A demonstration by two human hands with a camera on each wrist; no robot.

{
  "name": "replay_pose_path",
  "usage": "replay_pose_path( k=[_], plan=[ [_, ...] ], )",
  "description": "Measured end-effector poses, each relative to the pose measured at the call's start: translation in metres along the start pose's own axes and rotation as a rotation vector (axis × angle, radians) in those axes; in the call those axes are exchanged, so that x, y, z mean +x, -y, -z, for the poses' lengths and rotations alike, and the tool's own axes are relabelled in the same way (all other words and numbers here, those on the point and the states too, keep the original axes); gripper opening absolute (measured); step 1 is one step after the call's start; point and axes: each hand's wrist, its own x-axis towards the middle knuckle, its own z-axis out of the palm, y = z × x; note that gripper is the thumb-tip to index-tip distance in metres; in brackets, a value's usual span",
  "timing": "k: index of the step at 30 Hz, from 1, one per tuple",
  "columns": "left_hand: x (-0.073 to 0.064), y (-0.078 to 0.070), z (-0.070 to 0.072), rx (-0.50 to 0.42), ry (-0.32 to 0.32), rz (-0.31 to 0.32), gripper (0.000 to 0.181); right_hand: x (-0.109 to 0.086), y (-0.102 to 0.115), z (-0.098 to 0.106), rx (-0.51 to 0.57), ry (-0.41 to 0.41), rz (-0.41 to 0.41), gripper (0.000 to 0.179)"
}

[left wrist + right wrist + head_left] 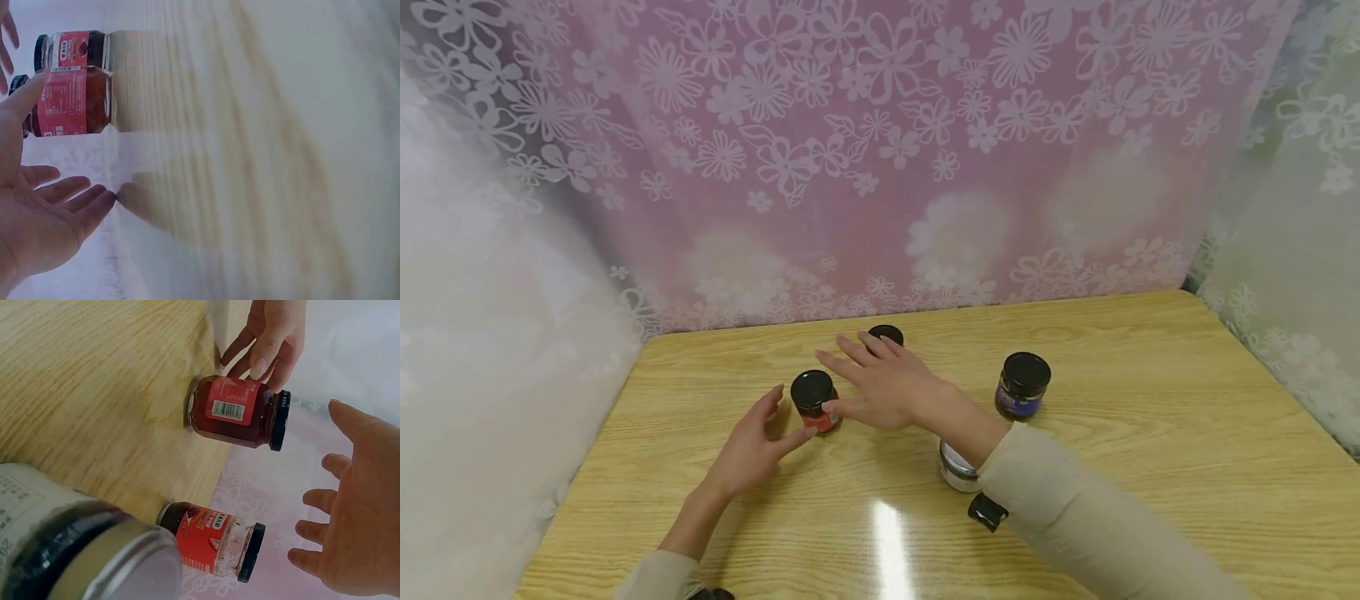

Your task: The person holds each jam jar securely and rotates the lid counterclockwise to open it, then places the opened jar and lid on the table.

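A jar of dark red contents (pixel 817 419), with a black lid and red label, stands upright on the table. My left hand (pixel 751 450) is at its left side, thumb and fingers spread; whether the thumb touches the glass I cannot tell. Over the right of that jar hovers my right hand (pixel 891 387), fingers extended, holding nothing; in the right wrist view it is apart from the lid. Farther back is a second black-lidded jar (pixel 889 333), partly hidden by the right fingers; its red label (pixel 203 534) shows in the right wrist view.
To the right stands a black-lidded jar with a blue-purple label (pixel 1021 404). A silver-lidded jar (pixel 957 475) sits under my right forearm, partly covered by it. Floral curtains (pixel 925 167) hang behind the wooden table (pixel 1150 467) and at both sides.
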Motion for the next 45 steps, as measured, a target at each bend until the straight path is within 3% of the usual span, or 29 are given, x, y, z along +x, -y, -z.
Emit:
replay_pose_path(
  k=[16,25,33,40,45],
  plan=[
    [0.013,-0.002,-0.009,-0.225,-0.004,-0.092,0.081,-0.001,0.002,-0.001,-0.001,0.024,-0.004,0.07],
    [0.019,-0.01,-0.012,-0.314,-0.016,-0.038,0.079,-0.002,0.002,-0.001,0.009,0.03,-0.007,0.068],
    [0.013,-0.034,-0.002,-0.405,0.051,-0.037,0.076,-0.003,0.0,-0.001,0.016,0.043,-0.015,0.068],
    [0.029,0.005,-0.012,-0.455,0.076,-0.084,0.078,-0.004,0.001,-0.001,0.026,0.046,-0.007,0.069],
    [0.028,0.004,-0.013,-0.477,0.13,-0.116,0.075,-0.005,0.001,-0.002,0.026,0.051,-0.002,0.069]
  ],
)
